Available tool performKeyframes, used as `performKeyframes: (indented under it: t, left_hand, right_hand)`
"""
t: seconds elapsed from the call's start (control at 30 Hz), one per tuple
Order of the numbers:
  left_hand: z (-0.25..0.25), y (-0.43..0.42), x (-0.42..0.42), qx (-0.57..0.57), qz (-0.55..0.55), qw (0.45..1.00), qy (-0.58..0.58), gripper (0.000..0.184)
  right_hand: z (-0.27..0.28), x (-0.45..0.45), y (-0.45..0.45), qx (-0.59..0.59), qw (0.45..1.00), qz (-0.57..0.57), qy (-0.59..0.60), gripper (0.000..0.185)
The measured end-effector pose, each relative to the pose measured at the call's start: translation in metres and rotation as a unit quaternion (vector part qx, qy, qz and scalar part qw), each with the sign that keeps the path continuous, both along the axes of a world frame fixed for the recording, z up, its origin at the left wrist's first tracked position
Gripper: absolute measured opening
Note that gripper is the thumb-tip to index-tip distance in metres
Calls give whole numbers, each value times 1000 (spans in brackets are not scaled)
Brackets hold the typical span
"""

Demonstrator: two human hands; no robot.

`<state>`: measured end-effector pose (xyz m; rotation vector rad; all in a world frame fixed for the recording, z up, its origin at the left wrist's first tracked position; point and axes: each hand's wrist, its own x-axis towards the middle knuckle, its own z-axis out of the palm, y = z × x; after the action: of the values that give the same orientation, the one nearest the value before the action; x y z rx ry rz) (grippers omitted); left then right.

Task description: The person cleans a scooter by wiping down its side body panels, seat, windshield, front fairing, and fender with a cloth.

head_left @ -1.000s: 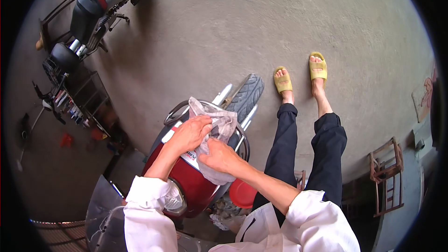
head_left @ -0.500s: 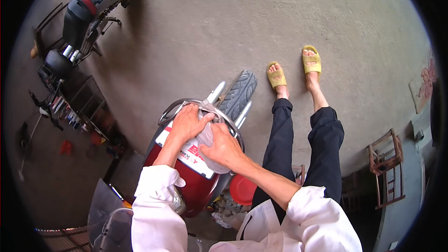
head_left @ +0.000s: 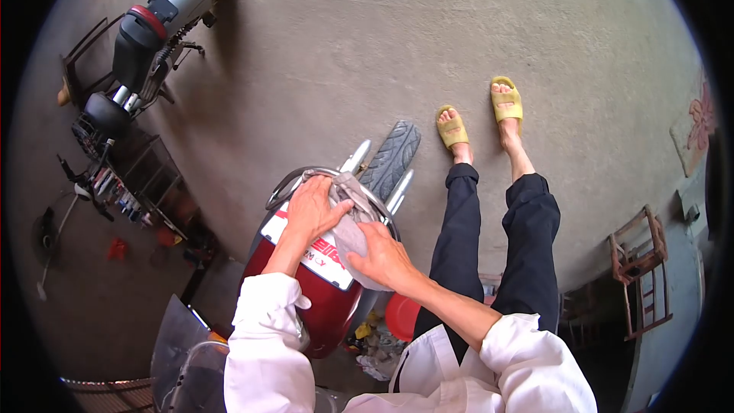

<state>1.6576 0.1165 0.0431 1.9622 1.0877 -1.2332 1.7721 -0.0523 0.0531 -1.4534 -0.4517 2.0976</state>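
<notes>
A grey-pink cloth lies bunched over the sign-like white plate with red lettering on the red body of a motorbike. My left hand is on the upper part of the plate, its fingers closed on the cloth near the curved metal rail and its thumb lying on the fabric. Lower and to the right, my right hand grips the cloth, with its fingertips partly hidden in the folds. The motorbike's tyre shows beyond the rail.
Another motorbike stands at upper left beside a rack of small items. My feet in yellow slippers are on the concrete floor. A red basin sits beside my leg. A wooden chair stands at right.
Both hands and the cloth have shifted slightly right and down in the view, and the right hand sits a little farther from the left. The whole view has also moved slightly.
</notes>
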Motion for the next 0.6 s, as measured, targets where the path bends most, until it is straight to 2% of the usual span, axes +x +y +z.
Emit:
performKeyframes:
  t: [0.07, 0.13, 0.2, 0.27, 0.3, 0.33, 0.43, 0.6]
  left_hand:
    - [-13, -1, -11, -15, 14, 999, 25, 60]
    - [-8, -8, -20, 23, -14, 998, -56, 62]
    - [-1, -19, -20, 36, -35, 996, -75, 64]
    - [8, -28, -3, 28, -134, 990, -28, 65]
    - [13, -36, 0, 23, -147, 988, -29, 63]
    - [19, -43, 1, 27, -145, 989, -25, 63]
    - [24, -55, 4, -61, -158, 982, -87, 66]
    - [21, -33, 5, -88, -139, 981, -100, 71]
  right_hand:
    - [-12, 4, 12, -16, 1000, 9, -16, 69]
    - [-17, 6, 12, -21, 1000, 16, -15, 68]
    - [-13, 2, 2, 10, 1000, 27, 1, 67]
    - [-1, 2, -12, 8, 999, 33, 9, 67]
    - [6, 3, -18, 10, 999, 40, 18, 66]
    - [14, 8, -19, 14, 999, 42, 22, 66]
    - [29, 20, -23, -21, 994, 88, 54, 67]
    - [24, 12, -29, -6, 997, 68, 42, 68]
